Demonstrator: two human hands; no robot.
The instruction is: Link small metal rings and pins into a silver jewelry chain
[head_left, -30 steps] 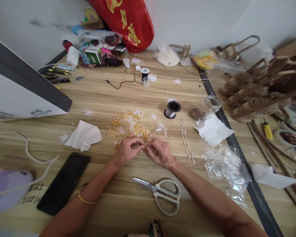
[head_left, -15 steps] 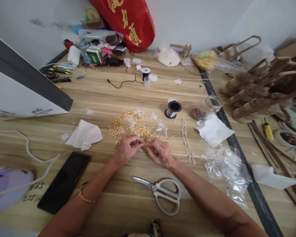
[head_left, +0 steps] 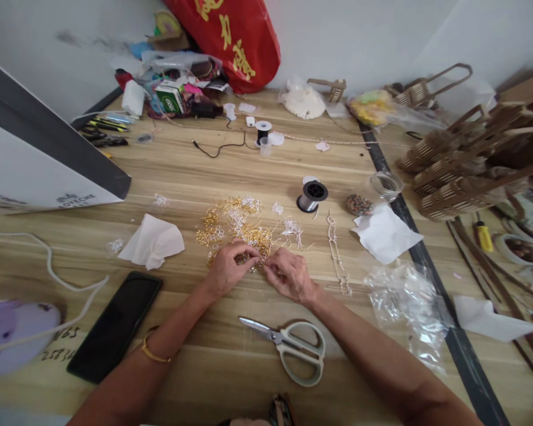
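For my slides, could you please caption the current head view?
Left hand and right hand close together beside small gold and silver pieces, scissors lying nearer the wearer.

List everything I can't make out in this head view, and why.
- What, if anything, the left hand and right hand pinch: head view, too small, masked by the hands.
- Small pieces: head view, partly hidden by the left hand.
- Red bag: head view, top edge cuts it off.
- White box: head view, left edge cuts it off.
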